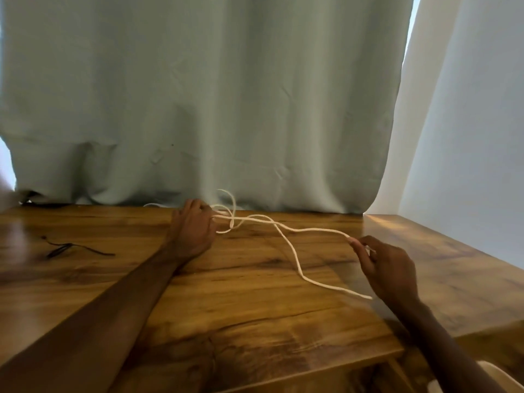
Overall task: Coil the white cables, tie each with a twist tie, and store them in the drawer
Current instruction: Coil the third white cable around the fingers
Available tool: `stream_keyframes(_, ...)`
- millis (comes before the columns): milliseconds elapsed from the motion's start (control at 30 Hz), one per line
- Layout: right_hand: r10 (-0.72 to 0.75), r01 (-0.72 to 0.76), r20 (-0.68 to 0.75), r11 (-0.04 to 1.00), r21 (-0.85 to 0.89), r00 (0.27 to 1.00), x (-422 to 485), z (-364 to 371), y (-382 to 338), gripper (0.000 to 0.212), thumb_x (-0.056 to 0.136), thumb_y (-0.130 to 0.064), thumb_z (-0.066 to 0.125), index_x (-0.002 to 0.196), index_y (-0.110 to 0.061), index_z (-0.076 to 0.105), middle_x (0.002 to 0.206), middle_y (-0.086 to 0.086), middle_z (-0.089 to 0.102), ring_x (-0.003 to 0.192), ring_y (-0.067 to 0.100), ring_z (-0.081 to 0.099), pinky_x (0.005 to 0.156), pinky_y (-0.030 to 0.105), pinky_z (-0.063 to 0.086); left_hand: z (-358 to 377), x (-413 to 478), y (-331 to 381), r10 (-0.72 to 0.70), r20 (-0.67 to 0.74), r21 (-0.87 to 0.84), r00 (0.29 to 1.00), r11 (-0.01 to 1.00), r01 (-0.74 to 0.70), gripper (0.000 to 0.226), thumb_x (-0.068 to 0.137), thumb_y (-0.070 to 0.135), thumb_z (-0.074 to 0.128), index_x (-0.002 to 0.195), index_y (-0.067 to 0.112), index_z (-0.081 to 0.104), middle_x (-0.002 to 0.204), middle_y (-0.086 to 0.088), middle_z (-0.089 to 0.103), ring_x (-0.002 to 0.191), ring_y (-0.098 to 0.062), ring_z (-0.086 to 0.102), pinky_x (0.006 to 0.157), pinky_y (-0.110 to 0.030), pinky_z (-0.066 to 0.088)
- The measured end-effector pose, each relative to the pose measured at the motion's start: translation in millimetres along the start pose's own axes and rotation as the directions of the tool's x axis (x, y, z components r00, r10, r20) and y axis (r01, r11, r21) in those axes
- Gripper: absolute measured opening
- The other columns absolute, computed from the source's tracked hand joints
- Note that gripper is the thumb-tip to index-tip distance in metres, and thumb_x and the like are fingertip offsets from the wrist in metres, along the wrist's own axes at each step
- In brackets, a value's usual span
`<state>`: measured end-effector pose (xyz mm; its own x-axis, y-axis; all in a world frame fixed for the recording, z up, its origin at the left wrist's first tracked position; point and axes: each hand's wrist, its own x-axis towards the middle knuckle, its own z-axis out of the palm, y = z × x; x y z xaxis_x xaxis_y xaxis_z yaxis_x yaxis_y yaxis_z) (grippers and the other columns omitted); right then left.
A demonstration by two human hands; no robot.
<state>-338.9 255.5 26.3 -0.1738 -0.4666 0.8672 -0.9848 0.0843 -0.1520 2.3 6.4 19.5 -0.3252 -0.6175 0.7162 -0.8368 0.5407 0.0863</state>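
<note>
Limp, thin, round white cable (312,230) lies across the glossy wood-grain table (255,307). Left hand (192,225) curls round loose loops near the far edge. Right hand (388,268) pinches one strand, tail trailing beneath it. Matte grey-green curtain (226,109) behind. Thin black strand (65,248) at left, too blurred to identify.

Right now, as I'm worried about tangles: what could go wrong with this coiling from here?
The white cable crosses itself between the left hand and right hand, so pulling may tighten a knot. At the left hand it looks unevenly, loosely gathered; turns might spring apart. The black twist tie lies off to the left with both hands busy, so reaching could loosen the coil.
</note>
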Motion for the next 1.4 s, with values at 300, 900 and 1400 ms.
stream_keyframes(300,0.073,-0.046,0.332,0.995,-0.088,0.941,-5,11,0,0.032,0.102,-0.050,0.053,0.084,-0.035,0.074,0.070,-0.010,0.067,0.062,0.013,0.057,0.054,0.025,0.038,14,-6,-21,-0.145,0.123,-0.160,0.982,0.974,0.163,0.010,0.094,0.013,0.063,0.100,0.007,0.069,0.112,-0.018,0.065,0.112,-0.041,0.058,0.088,-0.054,0.050)
stream_keyframes(900,0.543,-0.621,0.329,0.754,0.215,0.773,128,41,-52,0.015,0.090,0.001,0.065,0.100,0.006,0.075,0.096,0.021,0.072,0.093,0.028,0.070,0.079,0.033,0.050,-5,-1,44,-0.122,0.122,0.001,0.985,0.992,0.123,0.051,0.107,0.049,0.031,0.101,0.018,0.071,0.103,-0.009,0.072,0.100,-0.030,0.064,0.095,-0.047,0.044)
stream_keyframes(1400,-0.149,0.038,0.197,0.878,0.478,0.969,81,112,-137,0.042,0.104,-0.039,0.041,0.072,-0.022,0.062,0.063,-0.009,0.059,0.059,0.006,0.053,0.062,0.032,0.038,-35,3,53,0.174,0.102,-0.334,0.979,0.933,-0.131,0.025,0.087,0.047,0.068,0.081,0.024,0.076,0.063,0.010,0.062,0.070,-0.014,0.065,0.062,-0.029,0.043)
